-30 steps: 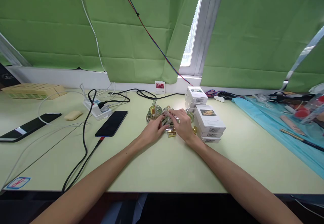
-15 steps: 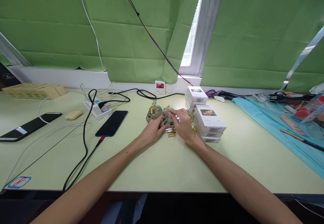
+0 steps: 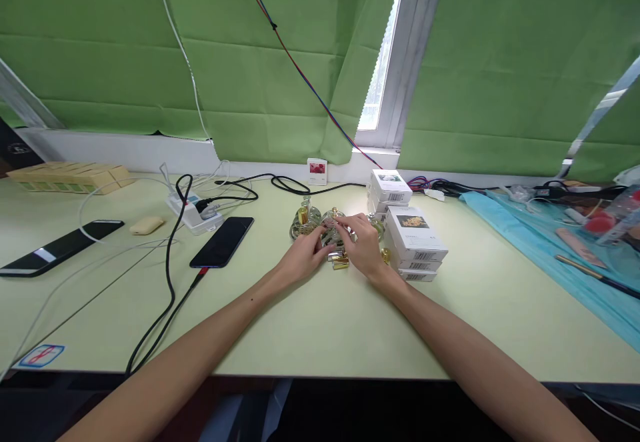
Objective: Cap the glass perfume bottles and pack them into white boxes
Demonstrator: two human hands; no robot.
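Several clear glass bottles with gold necks [image 3: 303, 215] stand in a cluster at the table's middle. My left hand [image 3: 309, 250] is closed at the front of the cluster, its fingertips on something small that I cannot make out. Opposite it, my right hand [image 3: 361, 242] pinches at the same spot, and what lies between its fingertips is too small to name. Gold caps [image 3: 341, 263] lie on the table just below the hands. White boxes with a flower picture [image 3: 415, 235] are stacked beside my right hand.
A black phone [image 3: 222, 242] on a cable and a white power strip [image 3: 193, 214] lie to the left. Farther left are a second phone [image 3: 55, 249] and yellow boxes [image 3: 70, 177]. Blue plastic sheeting [image 3: 530, 235] covers the right side. A small white box [image 3: 317, 171] stands behind.
The view has shifted very slightly. Both hands stay at the same spot among the bottles, with only slight finger movement.
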